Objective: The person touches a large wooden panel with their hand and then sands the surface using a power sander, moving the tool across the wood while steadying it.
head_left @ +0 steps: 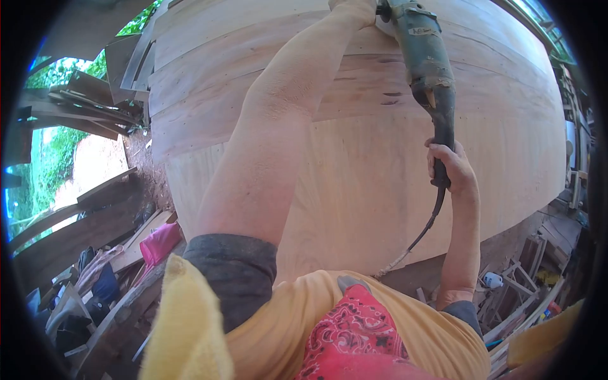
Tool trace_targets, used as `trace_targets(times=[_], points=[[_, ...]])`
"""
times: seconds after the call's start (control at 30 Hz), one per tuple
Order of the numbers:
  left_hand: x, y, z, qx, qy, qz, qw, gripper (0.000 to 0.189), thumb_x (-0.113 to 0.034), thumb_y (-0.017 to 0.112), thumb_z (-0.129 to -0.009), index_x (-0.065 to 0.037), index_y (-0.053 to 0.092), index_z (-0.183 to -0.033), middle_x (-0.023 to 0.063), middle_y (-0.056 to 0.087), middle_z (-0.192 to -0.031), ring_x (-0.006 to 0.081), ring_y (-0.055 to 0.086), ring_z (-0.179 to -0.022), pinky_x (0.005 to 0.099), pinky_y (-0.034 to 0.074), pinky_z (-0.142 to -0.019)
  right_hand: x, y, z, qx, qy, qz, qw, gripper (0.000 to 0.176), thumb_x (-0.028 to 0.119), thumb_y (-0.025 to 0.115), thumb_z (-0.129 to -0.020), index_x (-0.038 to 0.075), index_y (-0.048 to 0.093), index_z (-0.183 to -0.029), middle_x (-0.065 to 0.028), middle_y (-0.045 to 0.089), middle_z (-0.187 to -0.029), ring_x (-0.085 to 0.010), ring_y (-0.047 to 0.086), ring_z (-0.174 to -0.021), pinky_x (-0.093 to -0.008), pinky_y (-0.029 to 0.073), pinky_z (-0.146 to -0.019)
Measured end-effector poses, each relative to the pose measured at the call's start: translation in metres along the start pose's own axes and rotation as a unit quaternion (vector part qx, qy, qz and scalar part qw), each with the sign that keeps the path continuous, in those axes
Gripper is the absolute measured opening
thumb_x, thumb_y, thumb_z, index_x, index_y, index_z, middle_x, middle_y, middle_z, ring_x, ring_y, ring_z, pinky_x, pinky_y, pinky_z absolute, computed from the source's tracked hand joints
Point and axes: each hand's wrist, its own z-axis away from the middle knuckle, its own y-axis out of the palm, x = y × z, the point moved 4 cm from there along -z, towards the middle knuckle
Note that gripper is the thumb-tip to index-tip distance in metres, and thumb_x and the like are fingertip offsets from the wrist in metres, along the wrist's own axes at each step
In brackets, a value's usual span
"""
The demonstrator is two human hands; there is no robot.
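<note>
A long green angle grinder, worn and taped near its rear, lies over a broad wooden panel surface. My right hand is wrapped round its dark rear handle, from which a power cord runs down toward my body. At the top edge, my left hand is closed at the dark side handle, with its fingers partly cut off by the frame. The grinder's working head is out of view. Dark smudges mark the boards beside the tool.
Scrap wood is piled at the lower right. On the left lie a pink bag-like item, loose planks and assorted clutter. Greenery shows beyond. The red bandana and yellow cloth hang close to the camera.
</note>
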Motion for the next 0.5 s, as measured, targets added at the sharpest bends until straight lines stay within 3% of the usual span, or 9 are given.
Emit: trace_targets(times=[0.2, 0.4, 0.43, 0.5], points=[[0.109, -0.033, 0.057, 0.017, -0.077, -0.035, 0.996, 0.025, -0.018, 0.068, -0.086, -0.008, 0.079, -0.107, 0.0186, 0.075, -0.113, 0.0351, 0.072, -0.109, 0.0458, 0.058, -0.092, 0.015, 0.073, -0.017, 0.066, 0.017, 0.054, 0.996, 0.027, 0.024, 0.073, -0.087, 0.004, 0.063, -0.102, -0.0023, 0.058, -0.074, -0.0129, 0.057, -0.054, -0.031, 0.049, -0.05], [0.251, -0.066, 0.167, 0.0, -0.258, -0.082, 0.963, 0.027, -0.017, 0.068, -0.086, -0.005, 0.077, -0.109, 0.021, 0.074, -0.115, 0.0368, 0.071, -0.11, 0.0467, 0.057, -0.093, 0.032, 0.188, -0.026, 0.177, 0.003, 0.124, 0.976, 0.031, 0.032, 0.076, -0.084, 0.007, 0.062, -0.095, -0.0014, 0.056, -0.077, -0.0124, 0.054, -0.06, -0.0318, 0.048, -0.052], [0.263, -0.074, 0.182, 0.016, -0.199, -0.113, 0.973, 0.028, -0.021, 0.07, -0.083, -0.004, 0.077, -0.104, 0.0223, 0.075, -0.106, 0.0389, 0.072, -0.102, 0.0472, 0.058, -0.089, 0.035, 0.207, -0.024, 0.193, 0.01, 0.149, 0.97, 0.031, 0.032, 0.076, -0.084, 0.007, 0.061, -0.094, -0.0013, 0.055, -0.077, -0.0125, 0.054, -0.062, -0.0319, 0.048, -0.054], [0.304, -0.075, 0.219, 0.029, -0.237, -0.153, 0.959, 0.028, -0.021, 0.07, -0.084, -0.003, 0.074, -0.106, 0.0237, 0.074, -0.109, 0.0417, 0.071, -0.105, 0.0492, 0.056, -0.092, 0.035, 0.236, -0.025, 0.241, 0.025, 0.172, 0.955, 0.031, 0.032, 0.076, -0.082, 0.008, 0.06, -0.092, -0.0014, 0.054, -0.077, -0.0129, 0.054, -0.065, -0.0321, 0.048, -0.056]])
